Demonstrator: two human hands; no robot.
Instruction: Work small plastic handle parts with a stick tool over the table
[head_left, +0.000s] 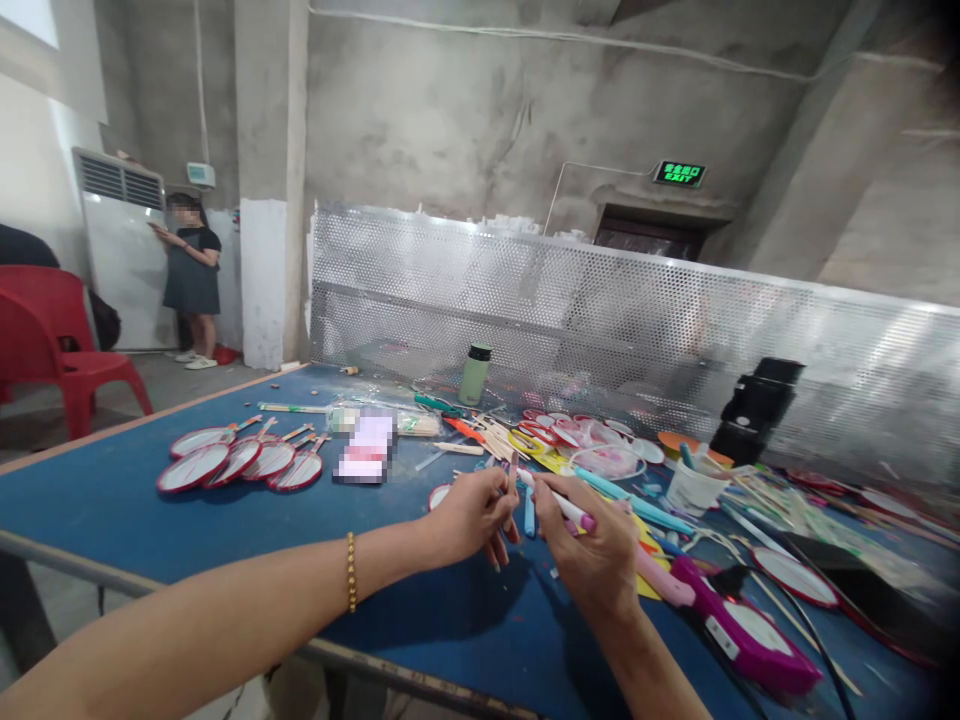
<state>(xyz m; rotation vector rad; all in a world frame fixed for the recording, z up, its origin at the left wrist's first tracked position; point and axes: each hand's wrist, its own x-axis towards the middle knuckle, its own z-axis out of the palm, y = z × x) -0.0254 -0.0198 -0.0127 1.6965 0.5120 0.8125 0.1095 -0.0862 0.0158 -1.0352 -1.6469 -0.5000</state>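
My left hand (471,512), below a gold bead bracelet (351,572), is closed with a small flat wooden stick (513,472) pinched upright between thumb and fingers. Held like a pencil in my right hand (592,545) is a white marker pen (556,498) with a purple end. The pen's tip points at the stick; whether they touch I cannot tell. Behind my hands lie loose wooden sticks (501,436) and yellow-handled scissors (525,442). Beside my right wrist is a purple device (750,640) with a pink handle.
Several red-rimmed round pieces with sticks (251,462) overlap on the blue table (112,515). A phone (366,447), green bottle (475,376) and white cup (694,490) stand or lie farther back. A perforated metal screen (525,290) borders the far side. A person (193,265) stands at left.
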